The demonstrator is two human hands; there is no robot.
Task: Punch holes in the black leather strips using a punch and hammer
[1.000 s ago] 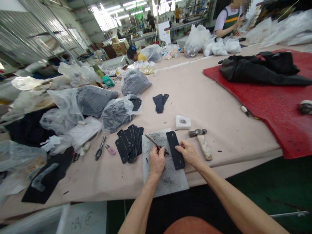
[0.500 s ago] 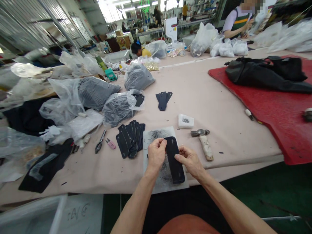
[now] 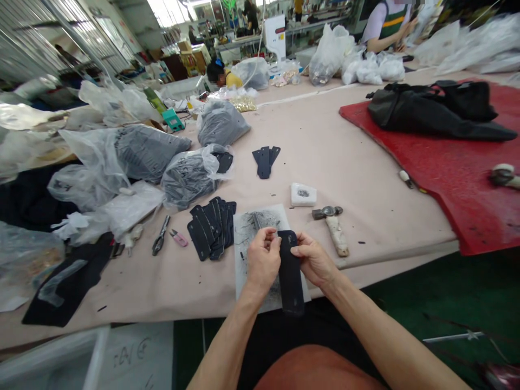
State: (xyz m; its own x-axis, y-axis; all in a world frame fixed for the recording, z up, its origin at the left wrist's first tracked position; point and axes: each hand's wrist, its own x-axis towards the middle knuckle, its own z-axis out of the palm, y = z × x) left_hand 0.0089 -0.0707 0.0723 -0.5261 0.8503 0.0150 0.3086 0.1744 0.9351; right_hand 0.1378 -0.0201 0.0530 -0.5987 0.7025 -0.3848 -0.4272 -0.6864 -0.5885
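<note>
A long black strip [image 3: 291, 281] with rounded corners and a small slot near its top stands tilted over the white board. My right hand [image 3: 314, 260] grips its upper right edge, thumb on the face. At its upper left edge is my left hand [image 3: 264, 260], fingers curled and thumb tip against the edge; anything small between those fingertips is hidden. Beneath, the white board [image 3: 242, 281] is smudged black, with a dark metal piece [image 3: 258, 220] on it. Left of the board lies a fanned pile of similar black pieces [image 3: 211, 227]. A hammer [image 3: 335, 233] rests to the right.
Beyond the board are a white block [image 3: 303, 194] and several fanned black pieces [image 3: 265, 162]. Pliers [image 3: 161, 235] and pink snips [image 3: 179, 238] lie left. Filled plastic bags [image 3: 190, 176] crowd the left side. A red mat [image 3: 450, 179] bears a black bag [image 3: 430, 111]. Co-workers sit behind.
The strip has come lower and closer to my body. My right hand has shifted up to its top end, and my left fingers have curled tighter. The camera view has shifted slightly.
</note>
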